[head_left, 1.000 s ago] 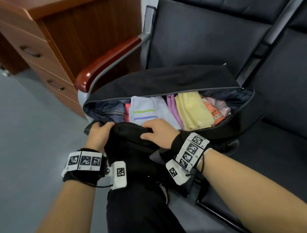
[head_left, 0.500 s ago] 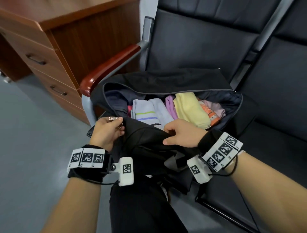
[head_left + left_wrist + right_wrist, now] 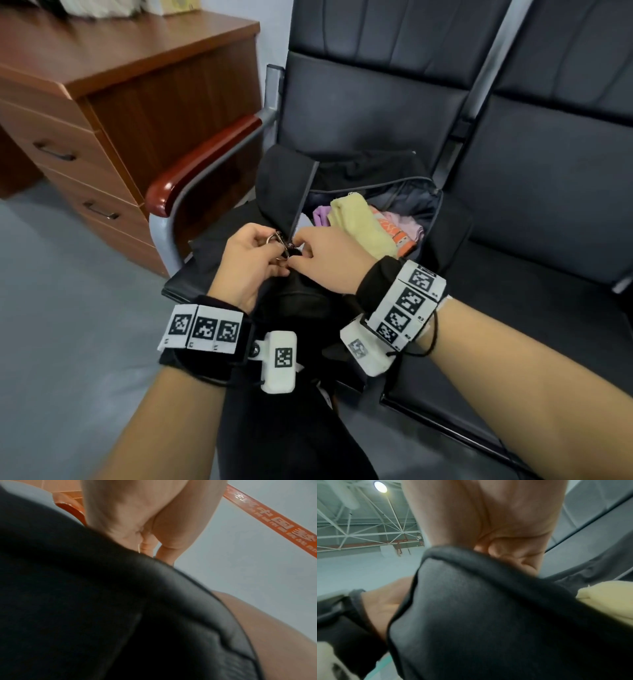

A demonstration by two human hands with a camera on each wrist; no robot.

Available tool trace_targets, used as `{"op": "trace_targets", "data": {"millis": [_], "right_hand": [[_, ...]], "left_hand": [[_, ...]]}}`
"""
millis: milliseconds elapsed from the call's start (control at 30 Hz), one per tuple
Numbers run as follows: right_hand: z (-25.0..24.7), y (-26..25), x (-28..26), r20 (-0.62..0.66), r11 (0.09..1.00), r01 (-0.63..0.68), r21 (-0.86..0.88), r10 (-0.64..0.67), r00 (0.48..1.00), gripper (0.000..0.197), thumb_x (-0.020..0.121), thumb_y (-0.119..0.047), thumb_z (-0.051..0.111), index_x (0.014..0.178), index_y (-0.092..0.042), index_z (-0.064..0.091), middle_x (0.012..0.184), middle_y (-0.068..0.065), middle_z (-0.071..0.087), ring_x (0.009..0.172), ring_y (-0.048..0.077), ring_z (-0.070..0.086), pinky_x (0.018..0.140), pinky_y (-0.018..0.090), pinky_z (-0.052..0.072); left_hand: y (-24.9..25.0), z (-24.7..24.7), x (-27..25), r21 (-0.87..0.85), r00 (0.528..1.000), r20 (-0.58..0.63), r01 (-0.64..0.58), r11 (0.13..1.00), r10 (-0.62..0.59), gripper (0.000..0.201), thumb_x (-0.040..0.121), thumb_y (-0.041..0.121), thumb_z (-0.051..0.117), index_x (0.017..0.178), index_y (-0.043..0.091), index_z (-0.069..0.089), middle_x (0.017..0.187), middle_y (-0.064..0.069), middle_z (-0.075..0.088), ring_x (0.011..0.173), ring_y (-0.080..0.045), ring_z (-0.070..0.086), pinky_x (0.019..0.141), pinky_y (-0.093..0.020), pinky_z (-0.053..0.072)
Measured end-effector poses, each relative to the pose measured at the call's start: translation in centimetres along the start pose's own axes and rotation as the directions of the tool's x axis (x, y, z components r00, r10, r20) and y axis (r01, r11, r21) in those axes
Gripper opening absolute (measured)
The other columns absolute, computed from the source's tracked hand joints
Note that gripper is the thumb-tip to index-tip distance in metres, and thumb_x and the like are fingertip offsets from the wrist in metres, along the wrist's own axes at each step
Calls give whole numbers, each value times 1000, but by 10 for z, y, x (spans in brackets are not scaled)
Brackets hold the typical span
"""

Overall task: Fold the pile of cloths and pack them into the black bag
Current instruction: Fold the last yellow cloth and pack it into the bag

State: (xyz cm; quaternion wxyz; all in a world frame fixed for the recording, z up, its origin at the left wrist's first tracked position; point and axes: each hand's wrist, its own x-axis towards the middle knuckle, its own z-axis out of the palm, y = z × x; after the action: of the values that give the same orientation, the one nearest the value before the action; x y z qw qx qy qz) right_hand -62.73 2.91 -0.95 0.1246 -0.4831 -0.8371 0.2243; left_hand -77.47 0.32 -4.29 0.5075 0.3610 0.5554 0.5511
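While the black bag (image 3: pixel 342 178) sits on the chair seat (image 3: pixel 513 291) at frame centre, partly zipped, both hands meet at its near end. The left hand (image 3: pixel 248 263) pinches a metal ring (image 3: pixel 275 238); the right hand (image 3: pixel 329 257) pinches the zipper pull (image 3: pixel 291 251). Folded cloths (image 3: pixel 363 222) fill the part not yet zipped, right of centre.

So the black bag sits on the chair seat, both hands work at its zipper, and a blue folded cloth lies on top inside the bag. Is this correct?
Not quite: the folded cloth on top is pale yellow, not blue, as the head view shows. The rest holds: the black bag sits on the chair seat, and the left hand and right hand work at its zipper.
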Motion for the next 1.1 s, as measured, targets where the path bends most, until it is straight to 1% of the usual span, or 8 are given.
{"op": "trace_targets", "data": {"millis": [133, 267, 433, 567, 700, 867, 1000, 1100], "right_hand": [[4, 4, 6, -44, 994, -72, 81, 76, 996, 38, 82, -47, 73, 88, -11, 60, 89, 5, 60, 77, 19, 55, 64, 33, 42], [6, 3, 11, -8, 990, -54, 134, 55, 998, 39, 81, -46, 75, 76, -11, 57, 74, 1, 56, 64, 12, 49, 57, 29, 33], [5, -4, 15, 54, 986, -61, 156, 53, 997, 36, 88, -37, 71, 66, -16, 51, 61, -1, 57, 51, 7, 52, 55, 28, 40], [4, -6, 15, 124, 960, -122, 251, 93, 988, 32, 98, -24, 56, 68, -13, 53, 62, 3, 63, 38, 5, 56, 43, 14, 41], [3, -9, 14, 29, 972, -122, 201, 118, 993, 19, 85, -16, 59, 66, -14, 59, 60, 5, 70, 44, 10, 65, 43, 13, 40], [-3, -15, 13, -57, 989, -70, 131, 78, 995, 19, 77, -24, 65, 62, -20, 55, 61, 0, 66, 47, 7, 58, 47, 17, 35], [-19, -25, 16, -1, 981, -28, 194, 29, 1000, 24, 82, -18, 65, 60, -16, 55, 57, -5, 55, 51, 8, 50, 56, 26, 46], [-41, -27, 22, -65, 981, 12, 194, 1, 998, 26, 82, -16, 67, 59, -20, 56, 56, -8, 56, 57, 10, 55, 64, 27, 49]], "left_hand": [[0, 3, -2, 90, 1000, 23, -17, 996, 15, 16, 95, -6, 54, 90, 7, 62, 76, -11, 63, 54, -15, 62, 47, -25, 52], [5, -4, -3, 163, 999, 50, -9, 987, 1, 23, 94, -7, 51, 89, 10, 65, 71, -8, 61, 50, -20, 59, 45, -27, 51], [7, -12, -3, 253, 998, 66, -29, 967, 13, 23, 95, -6, 50, 90, 10, 66, 65, -4, 62, 48, -20, 58, 43, -27, 49], [6, -15, -5, 272, 997, 74, -39, 962, 20, 23, 96, -6, 51, 92, 8, 68, 69, -7, 61, 49, -19, 58, 44, -27, 50], [5, -16, -7, 292, 995, 77, -89, 952, 70, 23, 96, -2, 57, 89, 14, 72, 64, -1, 65, 50, -19, 61, 45, -26, 52], [7, -22, -8, 239, 994, 42, -111, 965, 104, 24, 96, 0, 61, 88, 17, 75, 62, 0, 67, 48, -18, 63, 45, -25, 54], [15, -39, -7, 110, 990, -70, -113, 988, 121, 20, 96, -1, 60, 91, 12, 74, 61, -2, 63, 46, -15, 61, 44, -24, 52], [24, -57, -6, 16, 968, -201, -151, 988, 151, 20, 97, 1, 58, 90, 12, 72, 56, 2, 61, 43, -11, 58, 42, -20, 50]]}}
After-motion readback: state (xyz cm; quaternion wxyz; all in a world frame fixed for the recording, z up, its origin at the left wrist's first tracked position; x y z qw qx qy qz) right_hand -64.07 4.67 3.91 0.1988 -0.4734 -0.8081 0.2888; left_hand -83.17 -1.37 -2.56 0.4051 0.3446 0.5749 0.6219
